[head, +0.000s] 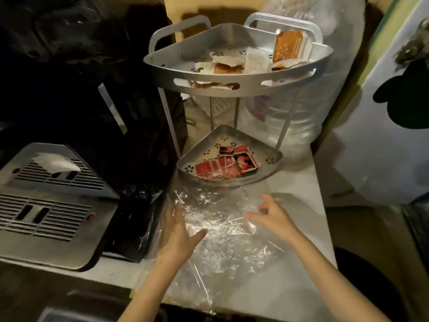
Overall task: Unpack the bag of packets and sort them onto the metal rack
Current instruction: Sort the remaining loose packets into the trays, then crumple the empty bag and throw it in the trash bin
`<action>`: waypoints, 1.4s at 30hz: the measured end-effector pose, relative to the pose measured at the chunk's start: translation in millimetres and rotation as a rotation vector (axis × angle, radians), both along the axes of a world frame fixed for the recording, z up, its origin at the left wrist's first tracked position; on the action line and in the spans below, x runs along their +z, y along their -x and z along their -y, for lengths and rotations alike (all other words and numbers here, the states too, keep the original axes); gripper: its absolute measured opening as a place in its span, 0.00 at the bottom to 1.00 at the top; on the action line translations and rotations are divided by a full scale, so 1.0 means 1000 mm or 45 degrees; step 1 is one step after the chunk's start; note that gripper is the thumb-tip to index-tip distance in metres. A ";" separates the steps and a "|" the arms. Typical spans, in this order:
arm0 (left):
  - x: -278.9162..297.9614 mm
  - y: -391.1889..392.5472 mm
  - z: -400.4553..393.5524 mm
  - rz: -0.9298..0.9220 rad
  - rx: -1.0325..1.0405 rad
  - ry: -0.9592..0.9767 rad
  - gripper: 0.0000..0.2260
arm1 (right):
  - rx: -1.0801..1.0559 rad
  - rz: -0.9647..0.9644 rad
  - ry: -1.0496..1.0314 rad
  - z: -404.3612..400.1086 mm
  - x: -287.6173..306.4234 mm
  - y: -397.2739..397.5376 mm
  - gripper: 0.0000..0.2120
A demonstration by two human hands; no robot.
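A crumpled clear plastic bag (220, 231) lies flat on the white counter, and I see no packets in it. My left hand (177, 231) rests on its left side with fingers spread, the fingertips partly veiled by plastic. My right hand (270, 214) hovers over the bag's right edge with fingers loosely curled, holding nothing that I can see. Just beyond stands the two-tier metal rack (232, 77). Orange and white packets (286, 45) lie on its top shelf. Red packets (226, 165) lie on the bottom shelf (274, 156).
A metal appliance with vent slots (46, 205) sits at the left, with black plastic (132, 219) beside it. Large clear water bottles (278, 117) stand behind the rack. A white door (383, 112) is at the right, past the counter's right edge (322, 205).
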State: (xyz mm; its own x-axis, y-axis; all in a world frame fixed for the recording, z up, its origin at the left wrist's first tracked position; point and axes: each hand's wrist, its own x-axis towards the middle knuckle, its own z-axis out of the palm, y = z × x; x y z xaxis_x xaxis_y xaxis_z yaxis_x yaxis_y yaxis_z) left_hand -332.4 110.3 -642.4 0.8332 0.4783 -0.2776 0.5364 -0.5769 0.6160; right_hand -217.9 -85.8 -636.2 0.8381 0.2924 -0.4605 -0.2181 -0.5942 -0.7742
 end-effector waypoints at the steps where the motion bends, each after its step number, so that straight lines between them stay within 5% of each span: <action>1: -0.004 0.001 -0.001 0.014 0.018 -0.024 0.44 | -0.028 -0.018 -0.021 -0.001 -0.002 0.003 0.35; 9: -0.017 0.005 -0.005 -0.069 -0.023 -0.260 0.41 | -0.063 -0.217 -0.052 0.003 -0.004 0.028 0.18; 20: -0.003 0.011 -0.012 0.068 0.195 0.166 0.36 | -0.080 -0.419 -0.158 -0.009 0.004 0.042 0.11; 30: -0.002 0.017 -0.010 -0.065 0.098 0.060 0.35 | -0.161 -0.214 -0.205 -0.004 0.000 0.054 0.04; 37: 0.009 0.016 -0.007 0.162 0.052 0.543 0.38 | -0.249 -0.403 -0.408 0.015 0.003 0.042 0.04; 42: 0.024 0.019 -0.005 0.154 -0.051 0.997 0.37 | -0.381 -0.417 -0.449 0.025 0.010 0.034 0.13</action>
State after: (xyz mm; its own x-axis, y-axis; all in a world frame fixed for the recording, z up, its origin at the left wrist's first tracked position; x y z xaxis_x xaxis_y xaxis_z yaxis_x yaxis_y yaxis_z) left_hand -351.0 115.1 -618.3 0.8913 0.1507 -0.4275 0.4280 0.0308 0.9032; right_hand -251.5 -111.2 -626.2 0.7378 0.2474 -0.6281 -0.5995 -0.1875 -0.7781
